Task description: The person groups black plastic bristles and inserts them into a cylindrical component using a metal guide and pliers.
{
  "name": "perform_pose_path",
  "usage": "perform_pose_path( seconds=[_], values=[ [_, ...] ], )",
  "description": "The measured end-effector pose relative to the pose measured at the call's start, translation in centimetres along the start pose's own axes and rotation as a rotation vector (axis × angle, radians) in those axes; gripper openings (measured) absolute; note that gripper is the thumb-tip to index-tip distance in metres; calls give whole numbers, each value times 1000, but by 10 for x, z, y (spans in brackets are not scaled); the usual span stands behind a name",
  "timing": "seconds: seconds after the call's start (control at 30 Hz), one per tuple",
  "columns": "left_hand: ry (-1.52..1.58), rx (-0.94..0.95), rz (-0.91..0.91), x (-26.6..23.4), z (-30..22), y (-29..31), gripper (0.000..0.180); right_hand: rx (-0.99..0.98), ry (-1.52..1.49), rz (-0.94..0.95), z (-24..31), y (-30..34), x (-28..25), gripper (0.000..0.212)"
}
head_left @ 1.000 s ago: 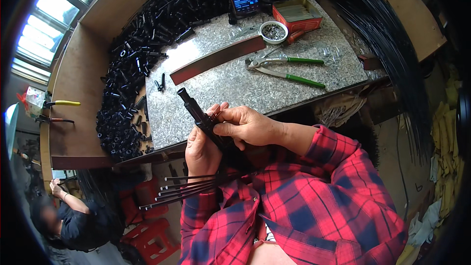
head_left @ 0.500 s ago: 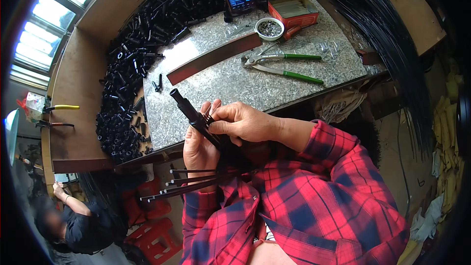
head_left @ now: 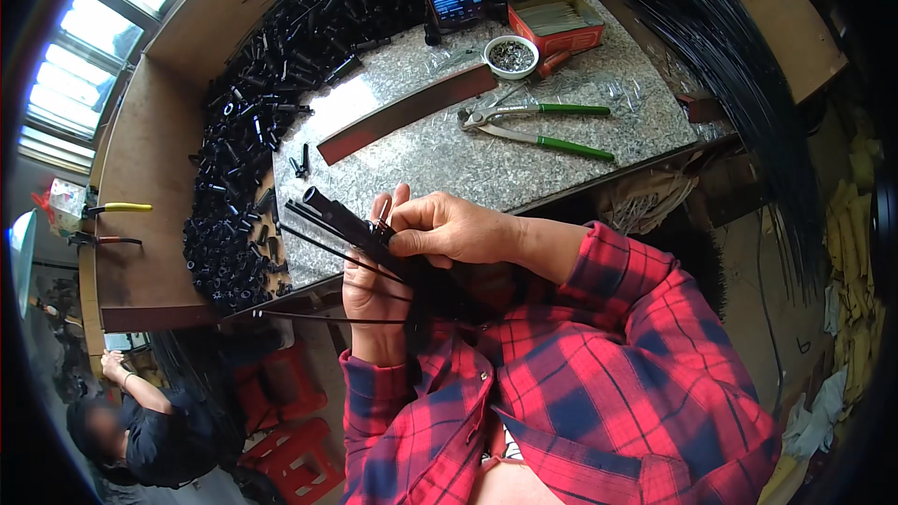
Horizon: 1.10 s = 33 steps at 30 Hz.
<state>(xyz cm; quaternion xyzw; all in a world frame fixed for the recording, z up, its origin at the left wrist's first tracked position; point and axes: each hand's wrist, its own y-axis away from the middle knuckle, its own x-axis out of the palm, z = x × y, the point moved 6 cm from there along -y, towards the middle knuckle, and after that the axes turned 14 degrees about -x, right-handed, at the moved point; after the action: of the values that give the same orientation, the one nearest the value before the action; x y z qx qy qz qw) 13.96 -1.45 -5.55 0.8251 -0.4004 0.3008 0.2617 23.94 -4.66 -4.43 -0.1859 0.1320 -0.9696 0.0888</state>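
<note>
In front of my chest I hold a dark assembly like an umbrella frame: a black tube point(head_left: 337, 217) with thin black rods point(head_left: 323, 243) fanning beside it. My left hand point(head_left: 372, 297) is closed round it from below, fingertips showing past the far side. My right hand point(head_left: 447, 228) pinches with thumb and forefinger at a collar on the tube, where a short bit of shiny wire point(head_left: 383, 209) sticks up. Shadow and my hands hide the tube's lower part.
Pliers with green handles point(head_left: 561, 110), a white bowl of small metal bits point(head_left: 531, 58), a red box point(head_left: 580, 37) and a dark flat bar point(head_left: 402, 115) lie on the stone tabletop point(head_left: 421, 164). Black parts point(head_left: 253, 140) are heaped left. Long black rods point(head_left: 720, 47) lie right. Another person point(head_left: 168, 440) sits lower left.
Several thin rods that pointed left below my left wrist now lie higher, some close along the tube. The tube's open end has shifted left and down. My right hand still pinches at the collar.
</note>
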Motion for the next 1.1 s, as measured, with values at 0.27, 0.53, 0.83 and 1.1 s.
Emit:
perform_pose_path(
  seconds=[0.27, 0.53, 0.83, 1.1],
  values=[
    [123, -28, 188, -3, -10, -9, 50, 19, 6, 39, -2, -8, 7, 24],
    [-28, 383, -213, -20, -41, 18, 28, -359, 447, -198, 19, -21, 21, 14],
    [-538, 569, -594, 3, -78, 59, 18, -561, 600, -197, 13, -42, 46, 17],
    [-462, 567, -555, -9, -88, 67, 14, -543, 608, -139, 10, -47, 58, 21]
  ],
)
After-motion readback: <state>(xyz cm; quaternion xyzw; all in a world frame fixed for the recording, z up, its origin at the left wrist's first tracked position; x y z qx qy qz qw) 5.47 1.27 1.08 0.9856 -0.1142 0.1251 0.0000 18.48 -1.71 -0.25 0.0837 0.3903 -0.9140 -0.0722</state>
